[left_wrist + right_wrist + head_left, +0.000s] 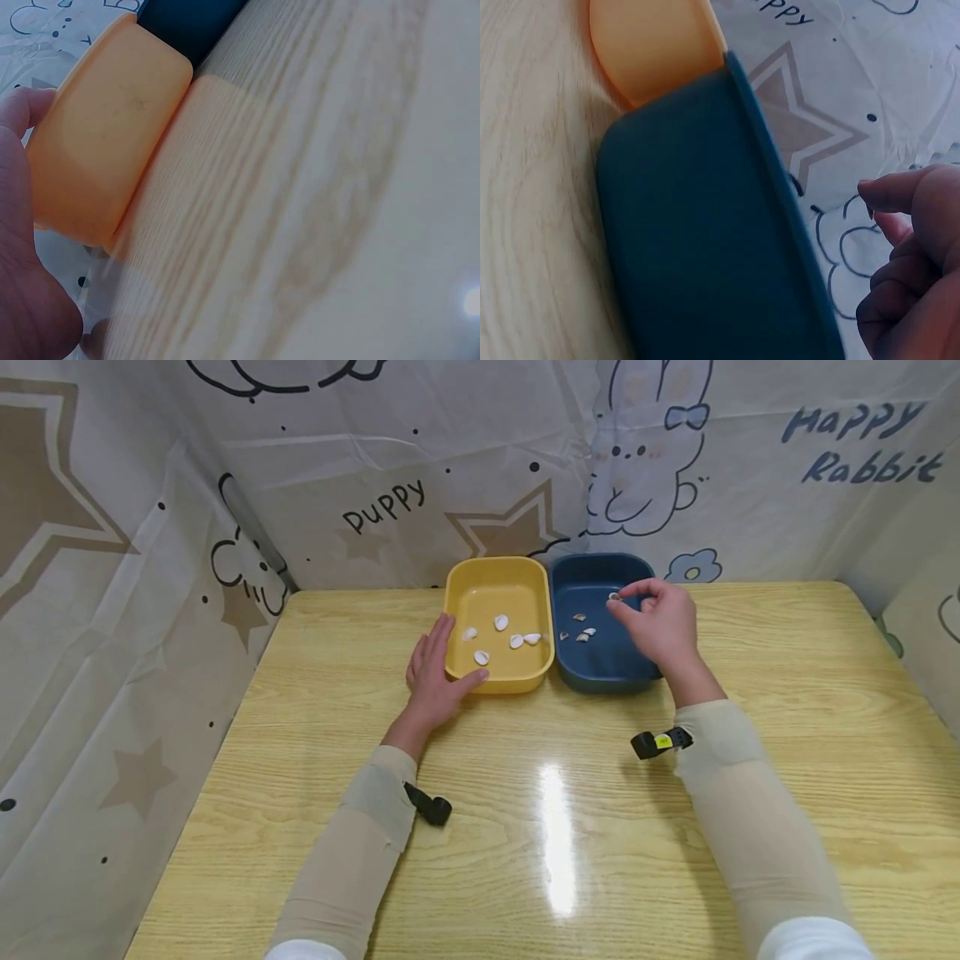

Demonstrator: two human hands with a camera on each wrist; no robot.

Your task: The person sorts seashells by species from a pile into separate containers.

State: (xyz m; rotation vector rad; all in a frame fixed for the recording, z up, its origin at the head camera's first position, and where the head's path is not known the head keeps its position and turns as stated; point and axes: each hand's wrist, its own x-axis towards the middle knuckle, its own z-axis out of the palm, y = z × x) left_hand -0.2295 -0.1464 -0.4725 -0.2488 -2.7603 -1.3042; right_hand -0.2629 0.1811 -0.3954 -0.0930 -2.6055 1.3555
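Note:
My right hand (663, 620) pinches a small shell (614, 597) between thumb and forefinger, above the blue tub (607, 683). Its other fingers are curled in, as the right wrist view shows. In that view the shell is mostly hidden by the fingertips. Several small brownish shells (582, 637) lie on the blue tub's floor. My left hand (435, 677) rests spread against the near left corner of the yellow tub (498, 687), fingers along the left wall, thumb at the front rim. Several white shells (501, 622) lie apart inside the yellow tub.
The two tubs stand side by side at the back of the wooden table (480, 827), close to a printed cloth (375, 452) hanging behind. The cloth also covers the left side. A bright reflection (557, 843) shows on the tabletop.

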